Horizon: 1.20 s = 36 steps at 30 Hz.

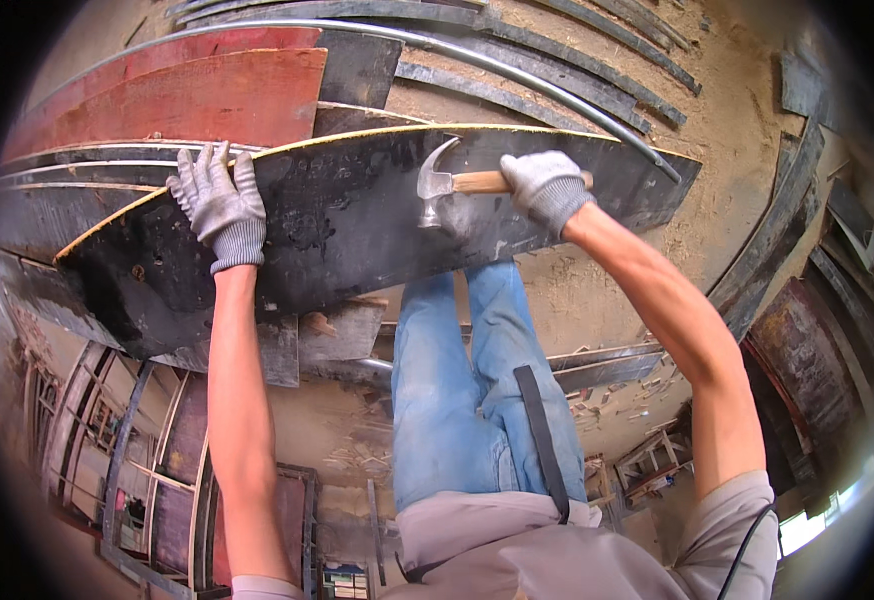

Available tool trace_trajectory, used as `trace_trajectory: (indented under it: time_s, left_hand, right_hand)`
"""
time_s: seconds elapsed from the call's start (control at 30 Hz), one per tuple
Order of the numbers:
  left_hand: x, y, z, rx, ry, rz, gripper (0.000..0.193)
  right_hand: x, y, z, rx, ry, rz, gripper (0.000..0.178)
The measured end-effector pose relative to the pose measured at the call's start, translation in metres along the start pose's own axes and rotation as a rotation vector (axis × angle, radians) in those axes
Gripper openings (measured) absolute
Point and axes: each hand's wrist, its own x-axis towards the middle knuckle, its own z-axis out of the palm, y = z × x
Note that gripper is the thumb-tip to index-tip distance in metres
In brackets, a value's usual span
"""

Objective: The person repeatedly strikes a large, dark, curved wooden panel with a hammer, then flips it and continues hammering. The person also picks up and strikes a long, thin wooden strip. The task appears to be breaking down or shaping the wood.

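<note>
A long black board [347,205] with a pale raw far edge lies across the space in front of my legs. My left hand [219,200], in a grey knitted glove, rests on its far left edge with the fingers stretched out and spread. In a matching glove, my right hand [547,187] is wrapped round the wooden handle of a claw hammer [439,183]. The hammer lies level over the board's right half, its metal head toward the left and the claw pointing away from me. Whether the head touches the board, I cannot tell.
Red panels [187,100] are stacked beyond the board at the left. A metal pipe [517,62] curves over the far side and crosses the board's right end. Several long strips [557,50] lie on the dusty ground. Dark planks [777,220] are piled at the right.
</note>
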Motion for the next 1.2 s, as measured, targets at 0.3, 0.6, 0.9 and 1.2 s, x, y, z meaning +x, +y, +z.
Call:
trace_trajectory:
  time_s: [0.3,0.6,0.9,1.2]
  left_hand:
    - [-0.001,0.002,-0.002,-0.052,-0.029,-0.035,0.048]
    - [-0.004,0.007,-0.002,-0.046,-0.023,-0.043,0.051]
    - [-0.008,-0.001,-0.002,-0.097,-0.102,-0.038,0.053]
    - [-0.010,-0.001,-0.006,-0.069,-0.110,0.022,0.055]
  right_hand:
    - [0.002,0.019,-0.013,0.391,0.259,0.551,0.027]
    - [-0.043,0.005,-0.033,0.060,-0.004,0.038,0.012]
    - [-0.008,0.021,-0.008,0.401,0.206,0.551,0.022]
    - [-0.004,0.008,-0.017,0.039,0.053,0.004,0.014]
